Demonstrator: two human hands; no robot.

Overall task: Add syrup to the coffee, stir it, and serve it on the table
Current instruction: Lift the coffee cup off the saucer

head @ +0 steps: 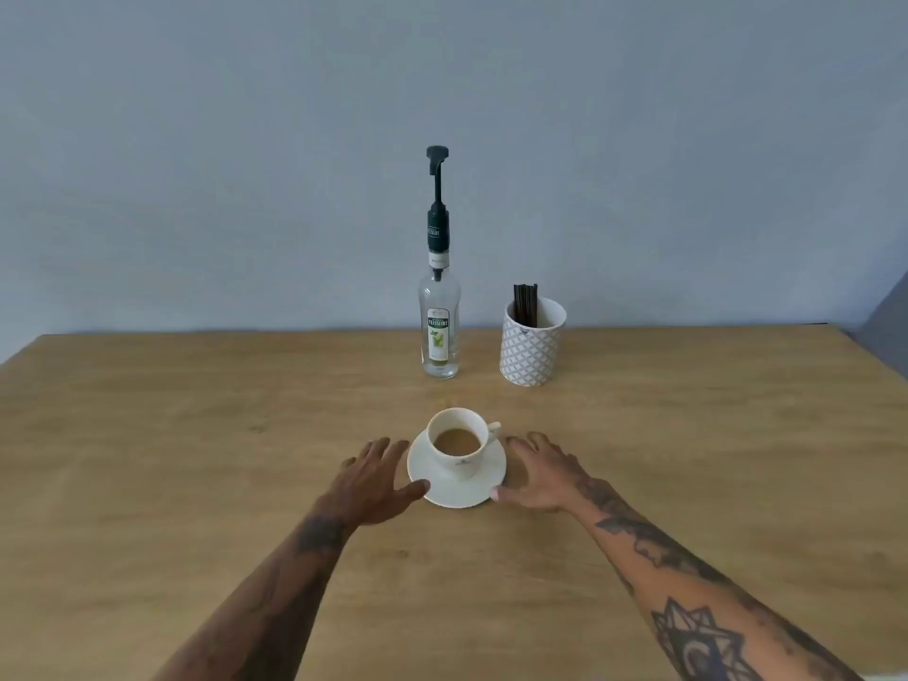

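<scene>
A white cup of milky coffee [458,440] stands on a white saucer [454,491] in the middle of the wooden table [196,435]. My left hand [378,476] lies at the saucer's left rim, thumb touching its edge, fingers spread. My right hand [538,476] mirrors it at the right rim, thumb on the edge. Behind the cup stands a clear syrup bottle [439,331] with a tall dark pump [437,199]. To its right is a patterned white pot [532,346] holding dark stir sticks [525,303].
A plain blue-grey wall [245,164] runs behind the table's far edge. The table's right corner ends near the dark floor strip [889,331] at the far right.
</scene>
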